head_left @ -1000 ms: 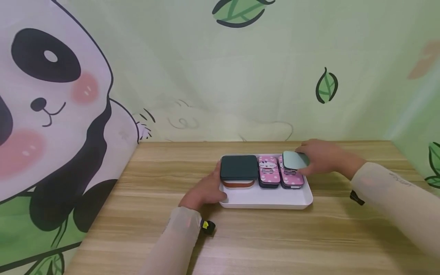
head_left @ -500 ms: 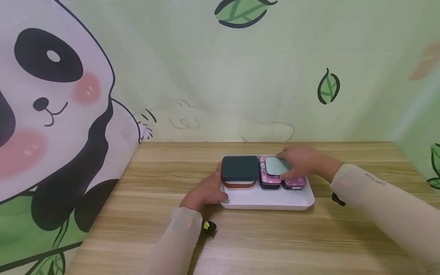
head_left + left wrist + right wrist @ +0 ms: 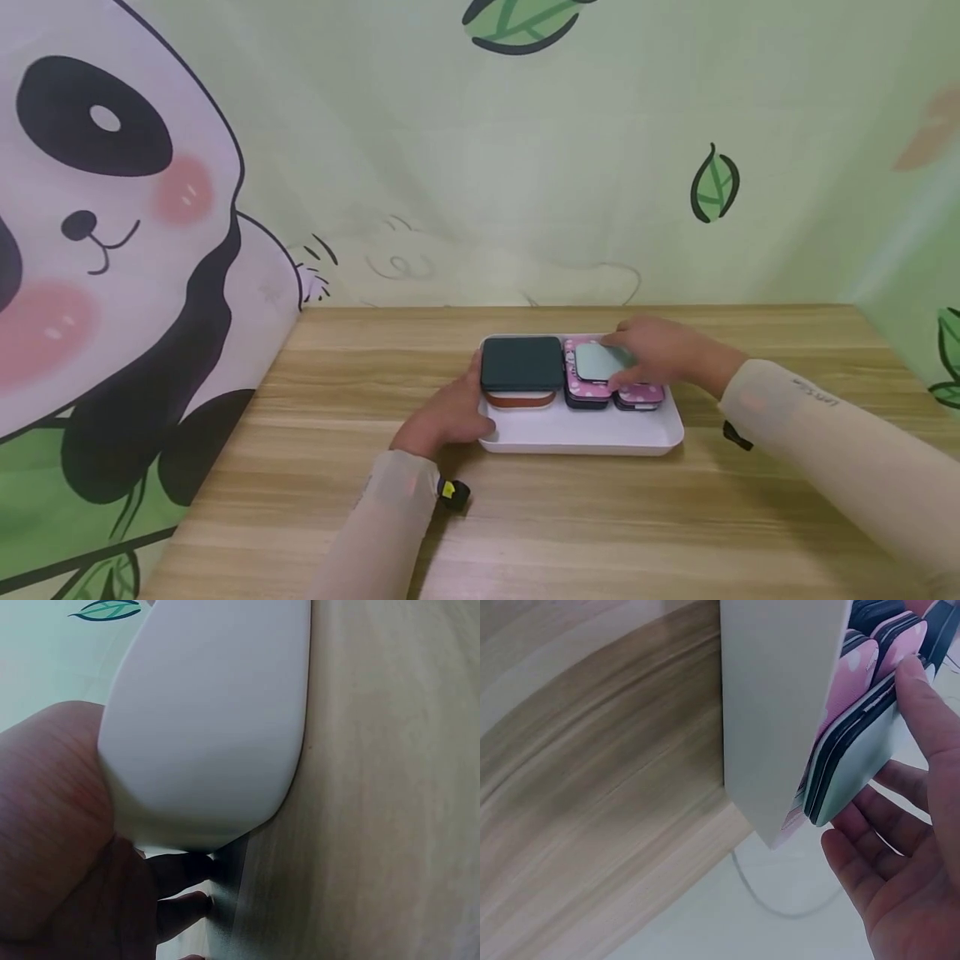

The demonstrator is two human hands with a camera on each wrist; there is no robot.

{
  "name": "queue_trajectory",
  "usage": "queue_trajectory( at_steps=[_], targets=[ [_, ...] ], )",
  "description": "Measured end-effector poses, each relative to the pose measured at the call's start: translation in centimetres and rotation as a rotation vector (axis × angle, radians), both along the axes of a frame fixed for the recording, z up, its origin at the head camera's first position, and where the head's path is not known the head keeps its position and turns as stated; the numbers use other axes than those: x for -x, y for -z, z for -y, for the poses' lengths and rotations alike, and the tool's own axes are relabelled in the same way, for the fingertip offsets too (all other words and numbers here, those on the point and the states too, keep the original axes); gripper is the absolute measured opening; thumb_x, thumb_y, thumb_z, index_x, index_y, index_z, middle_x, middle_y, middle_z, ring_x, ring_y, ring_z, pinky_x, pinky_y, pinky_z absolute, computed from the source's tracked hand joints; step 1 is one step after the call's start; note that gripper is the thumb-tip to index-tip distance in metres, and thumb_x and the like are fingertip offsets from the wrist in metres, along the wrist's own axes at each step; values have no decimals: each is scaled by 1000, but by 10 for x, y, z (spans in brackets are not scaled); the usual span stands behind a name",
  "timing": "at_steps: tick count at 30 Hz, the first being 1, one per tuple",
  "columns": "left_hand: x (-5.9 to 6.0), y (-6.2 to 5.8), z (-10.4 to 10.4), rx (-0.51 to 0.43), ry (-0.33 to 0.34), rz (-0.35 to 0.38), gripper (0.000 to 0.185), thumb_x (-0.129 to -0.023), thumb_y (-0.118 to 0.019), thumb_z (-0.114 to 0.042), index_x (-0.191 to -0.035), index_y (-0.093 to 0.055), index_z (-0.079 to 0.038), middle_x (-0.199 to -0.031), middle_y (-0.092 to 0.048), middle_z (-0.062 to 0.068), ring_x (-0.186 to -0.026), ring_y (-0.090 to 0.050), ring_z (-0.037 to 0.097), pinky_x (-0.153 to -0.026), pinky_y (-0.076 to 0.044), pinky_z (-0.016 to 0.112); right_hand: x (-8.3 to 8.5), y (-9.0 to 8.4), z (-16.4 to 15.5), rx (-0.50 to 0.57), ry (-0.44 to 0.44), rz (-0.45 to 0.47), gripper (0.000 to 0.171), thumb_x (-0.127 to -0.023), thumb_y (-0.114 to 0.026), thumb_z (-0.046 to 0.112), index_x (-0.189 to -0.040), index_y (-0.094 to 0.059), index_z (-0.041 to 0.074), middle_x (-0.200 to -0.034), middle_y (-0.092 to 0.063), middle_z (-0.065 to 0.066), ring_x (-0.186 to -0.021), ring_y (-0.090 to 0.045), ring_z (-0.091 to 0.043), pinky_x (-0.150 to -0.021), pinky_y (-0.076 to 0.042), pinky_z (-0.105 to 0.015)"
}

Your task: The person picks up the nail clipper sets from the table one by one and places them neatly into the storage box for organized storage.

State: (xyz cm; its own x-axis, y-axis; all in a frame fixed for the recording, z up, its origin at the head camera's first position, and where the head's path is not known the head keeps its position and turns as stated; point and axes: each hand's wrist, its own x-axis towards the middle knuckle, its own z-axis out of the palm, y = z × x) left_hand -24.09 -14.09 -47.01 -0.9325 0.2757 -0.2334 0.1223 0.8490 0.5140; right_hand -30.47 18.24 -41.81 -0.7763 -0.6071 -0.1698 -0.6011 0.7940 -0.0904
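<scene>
Fingers, right: curled round a pale green case (image 3: 597, 360), thumb (image 3: 928, 712) on one face and the other fingers (image 3: 870, 825) under the opposite one, pinching it flat.
Right hand (image 3: 654, 353): over the far right part of the tray, palm down, sleeve running off to the lower right.
Green case: held on top of the pink cases, lying across the left one (image 3: 586, 383) and partly over the right one (image 3: 639, 393); from the right wrist its dark seam showed, pressed against a pink face.
Pink cases: two side by side in the tray's far right half, each with white dots and a dark lower shell, touching one another.
Fingers, left: thumb laid against the tray's left wall, the other fingers (image 3: 184, 871) tucked beneath the corner, gripping it.
Left hand (image 3: 447, 414): at the tray's near left corner, resting on the table.
Dark case (image 3: 522, 364): in the tray's far left part, stacked on an orange case (image 3: 520, 399), just beside the pink ones.
Tray (image 3: 577, 435): white, shallow, round-cornered, its near strip bare, standing on the table.
Table (image 3: 570, 525): wood-grain, backed by a green leaf-print cloth with a panda (image 3: 97, 250) at the left.
</scene>
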Motion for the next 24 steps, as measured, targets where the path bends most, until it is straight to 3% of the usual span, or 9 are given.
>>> queue_trajectory(
  at_steps=[9, 16, 24],
  targets=[
    [-1, -1, 0, -4, 1, 1, 112, -79, -71, -20, -161, 5, -10, -163, -29, 14, -122, -50, 24, -111, -38, 40, -3, 5, -1, 11, 6, 3, 83, -80, -75, 59, -144, -55, 9, -131, -61, -19, -118, -58, -34, -102, -46, -52],
    [1, 2, 3, -9, 19, 15, 111, -81, -69, -22, -161, 8, -10, -164, -26, 12, -129, -48, 23, -116, -33, 39, -8, 6, 0, 31, 17, 5, 81, -82, -76, 55, -146, -53, 10, -134, -59, -19, -120, -57, -34, -103, -46, -52],
    [2, 4, 13, -59, 37, -4, 107, -82, -65, -21, -161, 6, -8, -162, -31, 15, -134, -47, 26, -116, -33, 43, -10, 11, 5, 68, 8, -23, 77, -86, -74, 51, -147, -51, 9, -137, -58, -18, -124, -54, -36, -105, -44, -53]
  ],
)
